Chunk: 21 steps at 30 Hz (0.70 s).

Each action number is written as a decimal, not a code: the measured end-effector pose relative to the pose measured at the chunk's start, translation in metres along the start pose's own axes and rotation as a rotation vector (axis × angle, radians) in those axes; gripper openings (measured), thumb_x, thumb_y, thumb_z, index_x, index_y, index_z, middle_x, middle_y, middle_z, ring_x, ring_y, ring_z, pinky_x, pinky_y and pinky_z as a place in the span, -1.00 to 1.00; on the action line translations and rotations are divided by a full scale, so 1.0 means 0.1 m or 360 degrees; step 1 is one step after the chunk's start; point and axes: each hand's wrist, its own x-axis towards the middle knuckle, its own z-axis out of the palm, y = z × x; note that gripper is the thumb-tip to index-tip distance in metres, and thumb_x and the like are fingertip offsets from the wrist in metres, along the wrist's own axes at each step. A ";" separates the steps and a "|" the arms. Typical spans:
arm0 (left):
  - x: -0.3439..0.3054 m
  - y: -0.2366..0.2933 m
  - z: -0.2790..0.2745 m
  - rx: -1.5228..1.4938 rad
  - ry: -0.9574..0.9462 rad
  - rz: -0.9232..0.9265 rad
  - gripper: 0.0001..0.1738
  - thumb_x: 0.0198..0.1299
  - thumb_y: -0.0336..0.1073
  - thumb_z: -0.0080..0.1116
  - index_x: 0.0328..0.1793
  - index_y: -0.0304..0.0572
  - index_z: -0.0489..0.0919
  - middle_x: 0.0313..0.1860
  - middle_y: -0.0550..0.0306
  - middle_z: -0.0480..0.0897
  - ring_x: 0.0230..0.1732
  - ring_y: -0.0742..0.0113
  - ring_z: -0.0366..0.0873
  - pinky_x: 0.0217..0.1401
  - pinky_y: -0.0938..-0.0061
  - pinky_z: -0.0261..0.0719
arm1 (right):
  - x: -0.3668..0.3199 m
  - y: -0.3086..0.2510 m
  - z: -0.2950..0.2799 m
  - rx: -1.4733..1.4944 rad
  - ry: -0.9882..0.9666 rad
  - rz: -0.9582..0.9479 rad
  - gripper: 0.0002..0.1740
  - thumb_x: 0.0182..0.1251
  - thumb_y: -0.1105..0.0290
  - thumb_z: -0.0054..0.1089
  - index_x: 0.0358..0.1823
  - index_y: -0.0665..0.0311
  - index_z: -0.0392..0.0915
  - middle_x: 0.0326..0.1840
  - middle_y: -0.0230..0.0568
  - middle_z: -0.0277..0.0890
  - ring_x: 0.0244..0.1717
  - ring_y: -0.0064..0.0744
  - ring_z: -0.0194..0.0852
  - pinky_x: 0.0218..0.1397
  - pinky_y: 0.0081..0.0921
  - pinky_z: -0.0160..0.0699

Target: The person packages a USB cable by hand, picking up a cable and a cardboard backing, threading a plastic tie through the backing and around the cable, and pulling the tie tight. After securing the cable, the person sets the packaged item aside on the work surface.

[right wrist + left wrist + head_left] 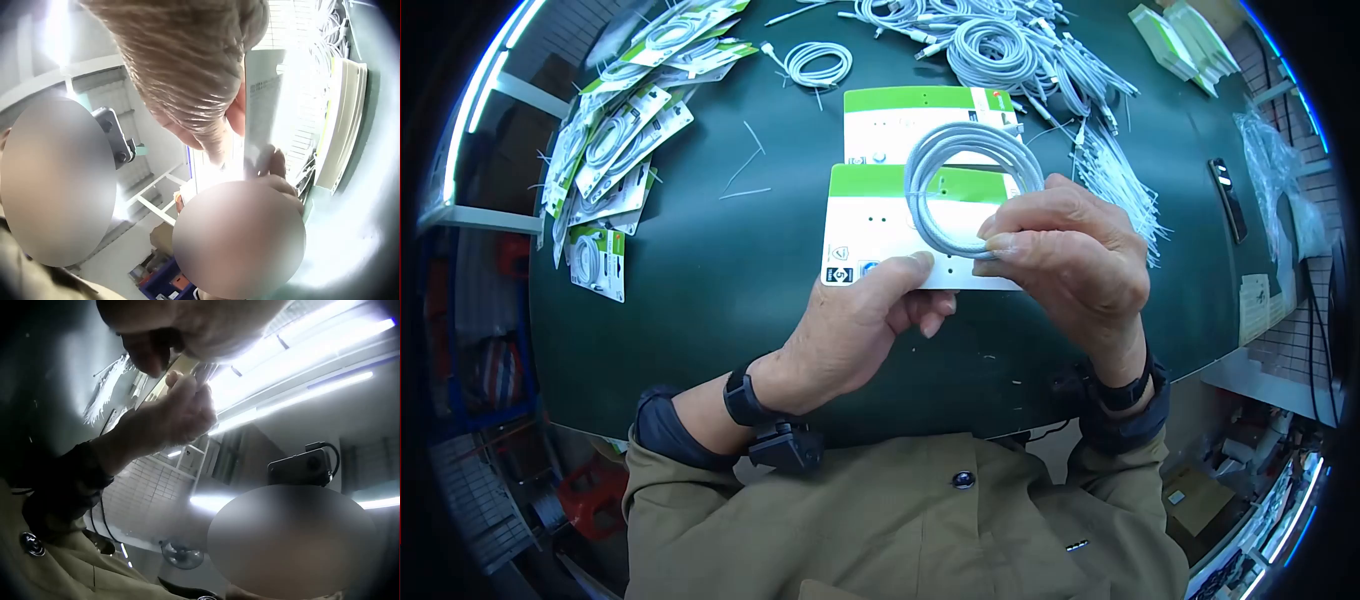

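Note:
In the head view my left hand [850, 325] holds a white and green packaging card [855, 215] by its lower edge, thumb on the printed face and other fingers behind. My right hand [1090, 260] pinches a coiled grey cable [916, 195] between thumb and fingers at the coil's lower right. The coil overlaps the right part of the card in this view. Beyond that card lies another green-topped card [880, 100], partly covered. The right wrist view shows the held card [259, 112] edge-on beside the right hand [187, 62]; the left wrist view shows neither card nor coil clearly.
Packed cable cards [615, 150] are heaped at the left. A pile of coiled cables [995, 55] lies at the back, with white cable ties [1115, 190] to its right. A single coil [818, 66], card stacks [1175, 45] and a phone [1227, 200] also lie on the green table [700, 250].

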 end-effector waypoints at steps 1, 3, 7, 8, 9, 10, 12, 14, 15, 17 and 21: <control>0.04 0.02 0.02 0.0065 -0.0019 0.0017 -0.68 0.52 -0.35 0.04 0.27 -0.38 0.55 -0.07 -0.02 0.73 -0.17 0.32 0.67 -0.18 0.42 0.61 | 0.02 -0.01 -0.02 -0.0038 -0.0015 -0.0004 -0.67 0.00 0.54 0.62 -0.16 0.18 0.74 -0.25 -0.27 0.75 -0.33 -0.29 0.70 -0.34 -0.42 0.65; 0.11 0.05 0.05 0.0152 -0.0049 0.0122 -0.66 0.52 -0.37 0.04 0.30 -0.40 0.54 -0.04 -0.05 0.73 -0.13 0.28 0.71 -0.12 0.39 0.66 | 0.03 0.01 0.00 -0.0124 0.0010 0.0023 -0.68 0.00 0.52 0.63 -0.18 0.17 0.75 -0.24 -0.32 0.75 -0.31 -0.31 0.67 -0.31 -0.42 0.62; 0.23 0.07 0.04 0.0329 -0.0124 0.0223 -0.63 0.51 -0.39 0.03 0.34 -0.44 0.52 0.03 -0.12 0.75 -0.06 0.19 0.75 0.00 0.33 0.72 | 0.03 0.05 -0.04 -0.0315 -0.0017 0.0120 -0.71 -0.02 0.49 0.65 -0.22 0.16 0.77 -0.24 -0.37 0.75 -0.25 -0.33 0.62 -0.23 -0.41 0.59; 0.25 0.08 0.03 0.0358 -0.0131 0.0221 -0.62 0.51 -0.38 0.03 0.34 -0.44 0.52 0.03 -0.12 0.75 -0.05 0.17 0.75 0.01 0.32 0.72 | 0.01 0.07 -0.03 -0.0256 0.0007 0.0160 -0.71 -0.03 0.48 0.66 -0.22 0.16 0.78 -0.24 -0.37 0.75 -0.24 -0.34 0.61 -0.22 -0.42 0.59; 0.26 0.08 0.03 0.0388 -0.0137 0.0219 -0.62 0.51 -0.37 0.03 0.34 -0.44 0.52 0.04 -0.13 0.75 -0.05 0.16 0.75 0.02 0.31 0.72 | 0.00 0.10 -0.01 -0.0198 0.0031 0.0199 -0.71 -0.03 0.48 0.66 -0.23 0.16 0.79 -0.24 -0.38 0.75 -0.22 -0.35 0.61 -0.20 -0.43 0.58; 0.28 0.08 0.02 0.0418 -0.0144 0.0218 -0.62 0.51 -0.37 0.02 0.35 -0.45 0.53 0.05 -0.13 0.75 -0.05 0.15 0.75 0.03 0.30 0.72 | -0.01 0.12 0.00 -0.0140 0.0056 0.0237 -0.71 -0.03 0.48 0.67 -0.23 0.15 0.80 -0.24 -0.39 0.76 -0.21 -0.36 0.61 -0.18 -0.44 0.58; 0.33 0.06 -0.02 0.0403 -0.0221 0.0283 -0.61 0.52 -0.34 0.02 0.34 -0.45 0.53 0.08 -0.14 0.74 -0.04 0.15 0.75 0.05 0.28 0.71 | -0.03 0.15 -0.01 -0.0078 0.0024 0.0275 -0.70 -0.03 0.49 0.67 -0.20 0.15 0.81 -0.24 -0.39 0.76 -0.18 -0.36 0.61 -0.15 -0.44 0.58; 0.34 0.04 -0.06 0.0434 -0.0265 0.0319 -0.60 0.53 -0.31 0.02 0.34 -0.45 0.54 0.10 -0.14 0.73 -0.03 0.15 0.75 0.06 0.27 0.70 | -0.05 0.18 -0.01 -0.0007 0.0004 0.0307 -0.69 -0.02 0.49 0.68 -0.19 0.15 0.82 -0.23 -0.38 0.76 -0.15 -0.37 0.62 -0.11 -0.43 0.59; 0.34 0.05 -0.07 0.0477 -0.0270 0.0322 -0.60 0.54 -0.30 0.02 0.34 -0.45 0.54 0.10 -0.13 0.73 -0.04 0.15 0.75 0.07 0.27 0.70 | -0.07 0.21 0.01 0.0034 0.0001 0.0320 -0.70 -0.01 0.49 0.68 -0.19 0.15 0.82 -0.22 -0.37 0.76 -0.13 -0.37 0.63 -0.09 -0.43 0.59; 0.34 0.05 -0.10 0.0486 -0.0272 0.0355 -0.60 0.56 -0.26 0.03 0.33 -0.44 0.55 0.09 -0.11 0.73 -0.05 0.17 0.74 0.04 0.28 0.70 | -0.10 0.23 0.05 0.0115 0.0007 0.0365 -0.71 0.01 0.48 0.68 -0.19 0.16 0.83 -0.20 -0.35 0.76 -0.10 -0.37 0.64 -0.06 -0.42 0.61; 0.37 0.04 0.00 0.0408 -0.0125 0.0420 -0.60 0.58 -0.14 0.11 0.28 -0.34 0.56 0.00 0.00 0.74 -0.13 0.31 0.74 -0.17 0.43 0.68 | -0.14 0.24 0.13 0.0202 0.0028 0.0435 -0.72 0.03 0.46 0.69 -0.19 0.18 0.83 -0.16 -0.32 0.75 -0.07 -0.36 0.66 -0.04 -0.42 0.64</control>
